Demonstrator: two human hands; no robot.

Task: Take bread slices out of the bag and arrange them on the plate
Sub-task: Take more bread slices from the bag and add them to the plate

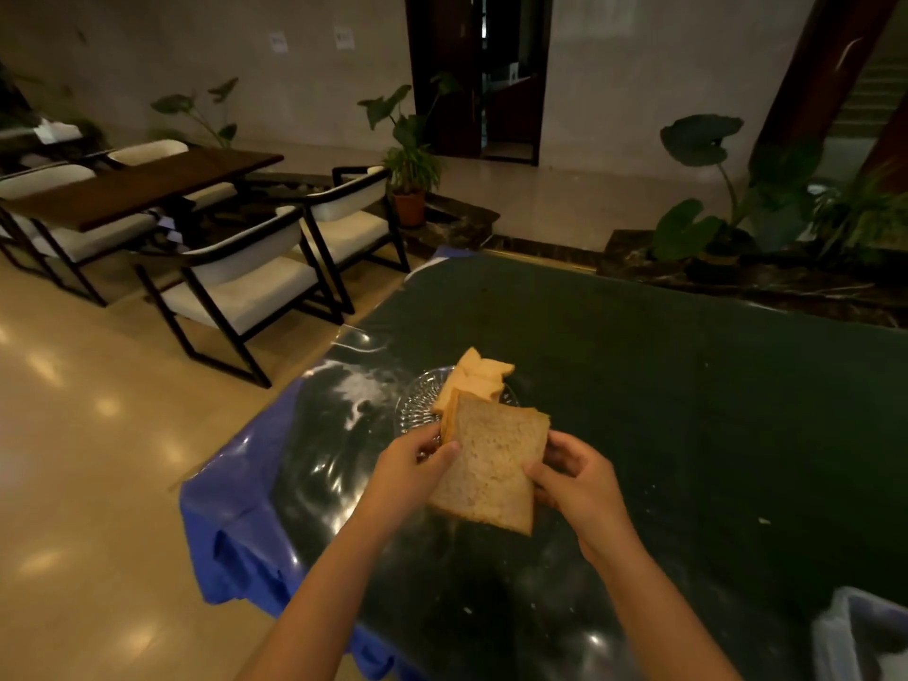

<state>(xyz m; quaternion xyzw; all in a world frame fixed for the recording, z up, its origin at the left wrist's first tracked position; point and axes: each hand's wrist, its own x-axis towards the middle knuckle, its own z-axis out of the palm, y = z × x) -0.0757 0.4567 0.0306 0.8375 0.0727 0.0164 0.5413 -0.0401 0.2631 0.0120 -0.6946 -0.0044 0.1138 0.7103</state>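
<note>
Both hands hold a brown bread slice (491,464) in the air, just in front of the glass plate (417,400). My left hand (410,466) pinches its left edge and my right hand (572,476) grips its right edge. More slices seem stacked behind the one facing me. On the plate lie several pale bread slices (476,380), overlapping each other. A clear plastic bag (860,636) shows at the bottom right corner of the table; its contents are hidden.
The table (663,385) has a dark green top under shiny plastic film, with blue cloth hanging off its left edge. White chairs and a dark wooden table stand on the tiled floor to the left. Potted plants line the far side.
</note>
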